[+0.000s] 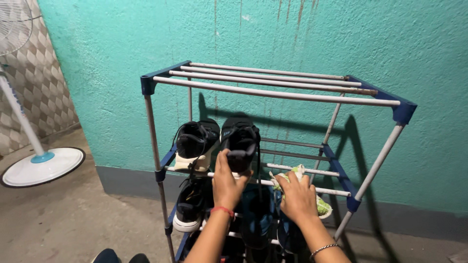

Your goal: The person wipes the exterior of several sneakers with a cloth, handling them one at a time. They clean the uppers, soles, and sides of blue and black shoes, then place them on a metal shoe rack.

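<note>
Black shoe (240,141) gripped by left hand (227,182); right hand (297,197) clutches cloth (319,204).

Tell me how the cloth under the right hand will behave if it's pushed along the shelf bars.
The cloth looks crumpled and soft, so probably floppy and light. Under the right hand it drapes over thin bars of the rack, so it may sag or slip through the gaps.

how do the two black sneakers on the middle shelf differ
The left sneaker shows a cream sole at its heel and sits untouched; the right sneaker looks all black, and the left hand grips its heel. The left sneaker leans slightly leftward; the right stands straighter. Both are black, heels toward the camera, on the rack.
</note>
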